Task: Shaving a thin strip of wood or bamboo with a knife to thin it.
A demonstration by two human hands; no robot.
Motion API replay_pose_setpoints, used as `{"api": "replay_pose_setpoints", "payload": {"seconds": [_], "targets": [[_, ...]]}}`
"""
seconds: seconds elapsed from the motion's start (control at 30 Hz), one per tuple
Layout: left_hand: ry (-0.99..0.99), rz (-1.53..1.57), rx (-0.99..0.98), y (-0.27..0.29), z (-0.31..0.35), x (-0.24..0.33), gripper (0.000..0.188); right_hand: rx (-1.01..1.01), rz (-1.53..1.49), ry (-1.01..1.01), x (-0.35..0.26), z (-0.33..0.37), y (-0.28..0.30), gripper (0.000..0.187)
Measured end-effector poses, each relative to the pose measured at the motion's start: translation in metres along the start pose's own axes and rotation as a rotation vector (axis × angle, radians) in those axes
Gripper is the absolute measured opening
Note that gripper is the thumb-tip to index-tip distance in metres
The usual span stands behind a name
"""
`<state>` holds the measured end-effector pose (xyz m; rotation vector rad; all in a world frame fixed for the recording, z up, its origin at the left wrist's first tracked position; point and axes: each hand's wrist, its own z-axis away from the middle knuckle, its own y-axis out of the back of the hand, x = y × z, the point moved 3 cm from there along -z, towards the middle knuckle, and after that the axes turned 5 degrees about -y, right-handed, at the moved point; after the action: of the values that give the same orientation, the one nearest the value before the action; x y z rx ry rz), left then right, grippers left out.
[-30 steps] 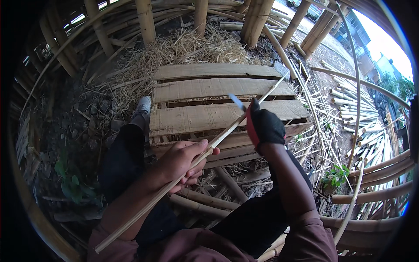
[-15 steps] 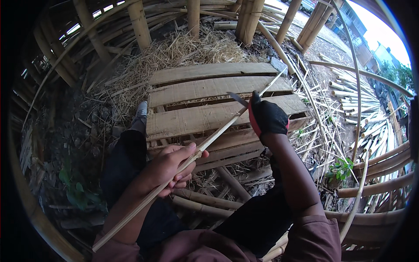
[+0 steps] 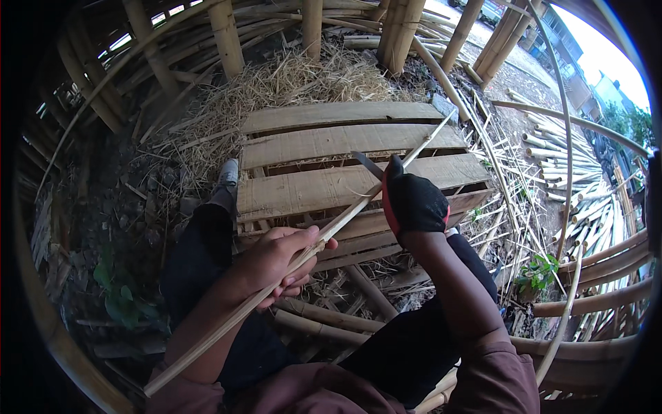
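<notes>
A long, thin bamboo strip [image 3: 345,215] runs slantwise from my left elbow up toward the far right, above the wooden slats. My bare left hand [image 3: 281,261] is closed around it at a knobby joint, thumb on top. My right hand [image 3: 416,200], in a black and red glove, is closed on a knife. The dark knife blade [image 3: 368,165] sticks out to the left past the glove and lies across the strip. A thin curled shaving shows beside the blade. The glove hides the knife's handle.
A slatted wooden crate [image 3: 303,186] stands between my legs. Beyond it lies a heap of shavings [image 3: 324,76], with upright bamboo posts [image 3: 225,38] behind. Cut bamboo poles [image 3: 579,179] are stacked at the right. More bamboo pieces [image 3: 324,316] lie under my knees.
My right hand with the knife has moved slightly nearer me and left along the strip, and a curled shaving now shows at the blade. My left hand keeps its hold.
</notes>
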<state>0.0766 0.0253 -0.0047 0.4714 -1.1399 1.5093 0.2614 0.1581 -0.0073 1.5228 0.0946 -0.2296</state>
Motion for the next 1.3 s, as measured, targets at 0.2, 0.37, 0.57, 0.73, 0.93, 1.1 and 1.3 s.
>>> {"api": "replay_pose_setpoints", "payload": {"seconds": [0.2, 0.37, 0.57, 0.73, 0.93, 1.1, 1.3], "targets": [[0.016, 0.078, -0.056, -0.001, 0.001, 0.002, 0.042, 0.091, 0.02, -0.037, 0.051, -0.058, 0.011, 0.068], [0.029, 0.036, -0.005, 0.004, 0.002, -0.003, 0.041, -0.044, -0.001, -0.005, 0.006, -0.006, -0.005, 0.071], [0.026, 0.04, -0.036, -0.008, 0.0, 0.001, 0.041, 0.126, 0.015, -0.073, 0.04, -0.051, 0.012, 0.066], [0.038, -0.012, 0.006, 0.002, 0.004, -0.004, 0.04, 0.009, 0.005, 0.045, 0.007, -0.01, 0.006, 0.069], [0.022, 0.036, -0.008, -0.001, 0.0, 0.001, 0.038, 0.133, -0.015, -0.031, 0.016, -0.021, -0.002, 0.066], [0.025, 0.052, -0.023, 0.002, 0.004, -0.004, 0.038, 0.109, 0.039, 0.06, 0.02, -0.028, 0.008, 0.066], [0.032, -0.041, 0.005, 0.001, 0.003, -0.001, 0.039, 0.061, 0.123, 0.087, -0.008, 0.017, 0.011, 0.068]]}}
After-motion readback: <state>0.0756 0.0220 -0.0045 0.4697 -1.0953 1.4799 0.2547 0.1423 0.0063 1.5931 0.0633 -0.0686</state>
